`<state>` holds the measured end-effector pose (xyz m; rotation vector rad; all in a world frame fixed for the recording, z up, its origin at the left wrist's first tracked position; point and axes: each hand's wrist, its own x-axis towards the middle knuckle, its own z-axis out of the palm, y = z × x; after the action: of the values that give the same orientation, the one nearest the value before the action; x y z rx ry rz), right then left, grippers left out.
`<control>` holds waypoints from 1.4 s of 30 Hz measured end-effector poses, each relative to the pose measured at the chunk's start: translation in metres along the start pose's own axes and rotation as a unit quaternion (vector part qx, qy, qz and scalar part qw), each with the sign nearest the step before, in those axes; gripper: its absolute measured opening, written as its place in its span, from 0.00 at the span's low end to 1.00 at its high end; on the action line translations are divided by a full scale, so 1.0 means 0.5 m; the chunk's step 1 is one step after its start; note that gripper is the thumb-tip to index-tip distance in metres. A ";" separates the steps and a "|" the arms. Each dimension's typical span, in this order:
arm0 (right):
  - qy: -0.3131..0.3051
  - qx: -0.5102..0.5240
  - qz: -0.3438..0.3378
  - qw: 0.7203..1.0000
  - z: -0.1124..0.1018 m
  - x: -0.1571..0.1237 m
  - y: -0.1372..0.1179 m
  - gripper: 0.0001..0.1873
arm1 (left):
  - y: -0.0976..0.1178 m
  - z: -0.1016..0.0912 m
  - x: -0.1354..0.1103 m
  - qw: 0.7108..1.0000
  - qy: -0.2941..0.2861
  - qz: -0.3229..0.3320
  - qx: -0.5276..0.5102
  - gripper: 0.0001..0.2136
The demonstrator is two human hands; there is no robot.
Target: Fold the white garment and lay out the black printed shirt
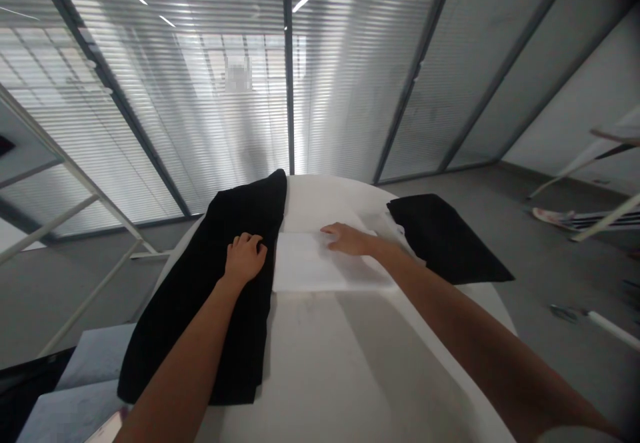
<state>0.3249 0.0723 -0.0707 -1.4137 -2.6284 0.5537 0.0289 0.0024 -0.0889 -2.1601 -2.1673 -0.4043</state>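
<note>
No writing is legible anywhere; the left hand (244,256) rests half-curled on a long black garment (220,296) at the table's (320,363) left side; the right hand (347,238) lies flat, fingers spread, on a folded white cloth (315,270) just beside it; another black garment (445,236) lies further right.

A plain black garment (220,283) is lying at nine o'clock, a plain white cloth (320,263) is sitting at the centre, and another black cloth (445,236) is showing at two o'clock on the white table (330,363).
</note>
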 end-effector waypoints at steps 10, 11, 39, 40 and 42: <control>-0.208 0.008 0.082 0.975 -0.089 0.030 0.021 0.37 | -0.010 0.027 0.008 1.000 0.019 -0.013 0.005 0.17; -0.226 0.027 0.096 0.969 -0.092 0.024 0.021 0.38 | -0.011 0.027 0.008 1.000 0.017 -0.013 0.003 0.17; -0.027 0.345 0.161 0.924 -0.204 -0.308 -0.035 0.28 | -0.019 0.036 0.011 1.000 0.012 -0.016 -0.023 0.17; -0.008 0.355 0.183 0.917 -0.226 -0.326 -0.020 0.27 | -0.019 0.035 0.011 1.000 0.010 -0.016 -0.023 0.17; 0.058 0.348 0.243 0.903 -0.271 -0.362 0.014 0.24 | -0.018 0.033 0.011 1.000 0.009 -0.018 -0.024 0.17</control>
<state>0.4674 -0.0371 0.0664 -1.7258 -1.6676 1.2511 0.0223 0.0115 -0.1049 -2.1361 -2.2112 -0.4801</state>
